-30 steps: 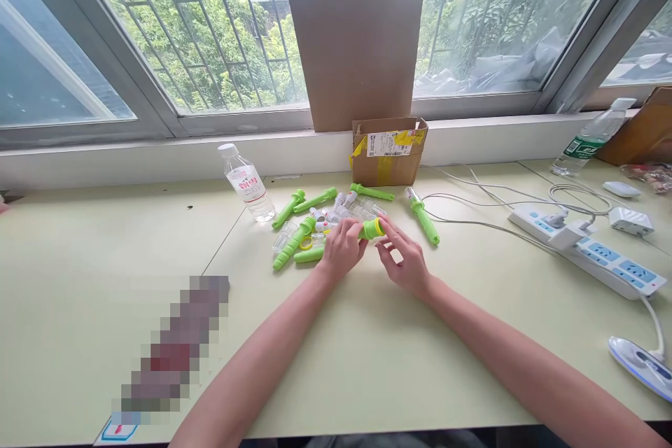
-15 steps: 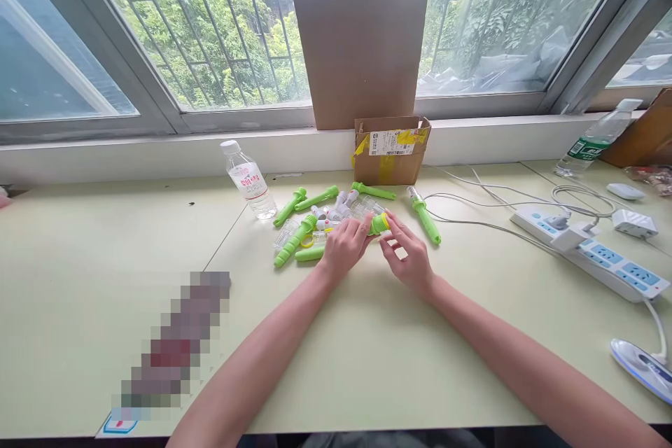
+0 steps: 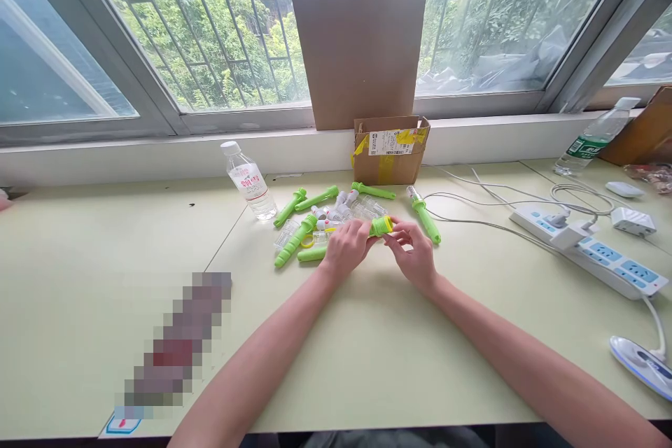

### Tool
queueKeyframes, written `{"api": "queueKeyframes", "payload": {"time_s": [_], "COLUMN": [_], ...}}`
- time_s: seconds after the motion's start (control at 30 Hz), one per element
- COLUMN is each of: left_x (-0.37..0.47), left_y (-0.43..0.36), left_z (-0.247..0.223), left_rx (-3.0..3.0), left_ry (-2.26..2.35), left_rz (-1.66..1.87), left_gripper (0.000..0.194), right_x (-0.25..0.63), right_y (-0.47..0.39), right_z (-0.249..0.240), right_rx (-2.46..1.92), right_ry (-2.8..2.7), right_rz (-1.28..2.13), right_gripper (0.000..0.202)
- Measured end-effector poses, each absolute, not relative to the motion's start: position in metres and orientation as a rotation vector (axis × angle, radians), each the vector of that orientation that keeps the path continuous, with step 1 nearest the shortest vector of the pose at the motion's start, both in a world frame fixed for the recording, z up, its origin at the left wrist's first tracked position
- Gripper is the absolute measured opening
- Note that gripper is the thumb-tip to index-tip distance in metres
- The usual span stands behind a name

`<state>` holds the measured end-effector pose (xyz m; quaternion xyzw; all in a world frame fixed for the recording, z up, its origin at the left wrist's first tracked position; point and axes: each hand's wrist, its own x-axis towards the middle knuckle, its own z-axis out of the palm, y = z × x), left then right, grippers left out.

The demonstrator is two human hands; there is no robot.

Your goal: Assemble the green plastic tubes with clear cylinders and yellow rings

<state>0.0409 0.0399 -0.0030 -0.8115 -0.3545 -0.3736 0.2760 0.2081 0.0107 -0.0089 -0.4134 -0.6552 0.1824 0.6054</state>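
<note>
left grip (image 3: 347, 246) apparently around green tube (image 3: 378, 226)

The left hand (image 3: 346, 245) hid most of the green threaded piece (image 3: 379, 226) in its grip, so whether the green shaft (image 3: 311, 253) on its other side belonged to the same piece could not be told, nor exactly where the right hand (image 3: 414, 252) met the yellow ring (image 3: 388, 224). Coarse blurring masked a long dark object (image 3: 181, 343) on the table, and the carton label's (image 3: 386, 143) fine print was too small to read. The picture's right edge cut off a brown box (image 3: 643, 129) and a white corded device (image 3: 643, 367).
</note>
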Motion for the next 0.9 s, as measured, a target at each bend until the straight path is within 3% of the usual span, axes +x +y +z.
{"api": "queueKeyframes", "payload": {"time_s": [0.57, 0.9], "left_x": [0.047, 0.056], "left_y": [0.022, 0.012], "left_z": [0.002, -0.006], "left_rx": [-2.131, -2.151], "left_ry": [-0.963, -1.198], "left_rz": [-0.941, -0.938], "left_gripper": [0.023, 0.022], "right_x": [0.207, 0.211], "right_y": [0.005, 0.013], "right_z": [-0.005, -0.005], "right_rx": [-0.925, -0.932], "right_ry": [-1.435, -1.346], "right_rz": [0.527, 0.842], "right_gripper": [0.023, 0.037]}}
